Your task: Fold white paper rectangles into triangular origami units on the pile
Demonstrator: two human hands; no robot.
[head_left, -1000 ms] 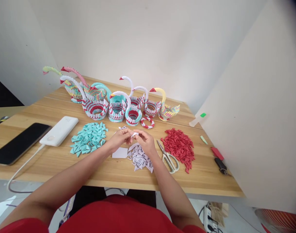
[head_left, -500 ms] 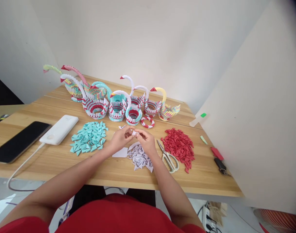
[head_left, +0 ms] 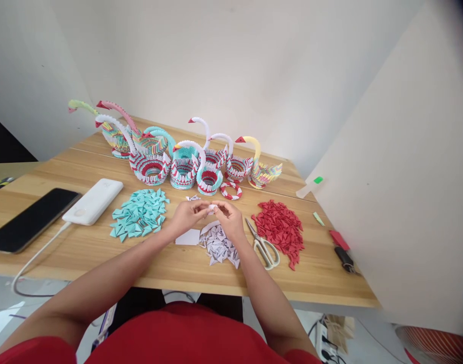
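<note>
Between my fingertips is a small piece of white paper point(head_left: 212, 208), partly hidden by the fingers. My left hand point(head_left: 187, 216) pinches its left side, and my right hand point(head_left: 228, 218) pinches its right side. Both are raised a little over the table. Below my right hand lies a pile of folded white paper triangles point(head_left: 219, 247). A flat stack of white paper slips point(head_left: 187, 237) is under my left wrist, and a few small white folded pieces point(head_left: 193, 198) rest just beyond the left hand.
Turquoise paper triangles point(head_left: 140, 215) lie left, red ones point(head_left: 280, 230) right beside scissors point(head_left: 264, 247). Several folded-paper swans point(head_left: 150, 167) and a red-and-white ring point(head_left: 231, 190) stand behind. A white power bank point(head_left: 94, 201), phone point(head_left: 30, 220) and glue bottle point(head_left: 309, 187) are farther out.
The white paper between my fingers has turned slightly, and my fingers have shifted on it. My left hand sits a touch further left and lower. Nothing else on the table has moved.
</note>
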